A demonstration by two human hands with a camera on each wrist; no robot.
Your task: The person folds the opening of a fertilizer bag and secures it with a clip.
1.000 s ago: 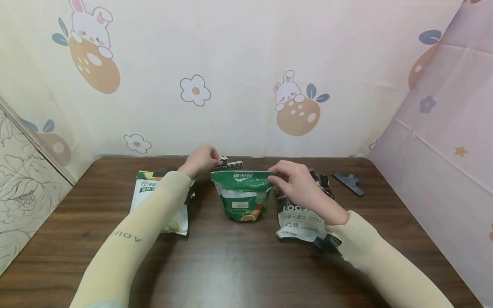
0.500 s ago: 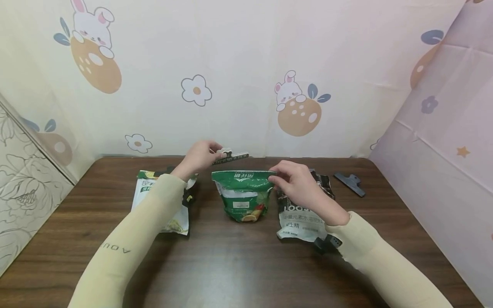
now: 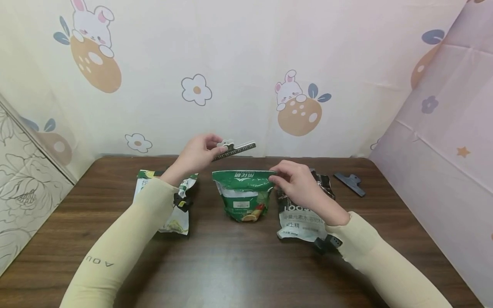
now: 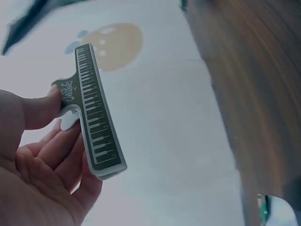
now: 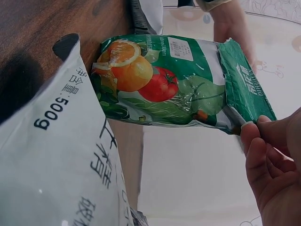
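My left hand holds a flat clip printed with piano keys in the air, just above the table's back edge. In the left wrist view, the thumb presses one handle of the clip, with fingers behind the other. Upright at mid-table stands a green bag with its top edge folded over. My right hand pinches that fold at its right corner between thumb and fingers. Fruit and vegetables are printed on the green bag in the right wrist view. Clip and bag are apart.
A white bag lies to the left, partly under my left forearm. To the right, a black-and-white bag lies beneath my right hand. Beyond it rests a dark grey clip. A patterned cloth wall stands behind the table.
My left hand has lifted the piano-key clip from the back of the table, raising it and shifting it slightly right. My right hand and the green bag have stayed put.
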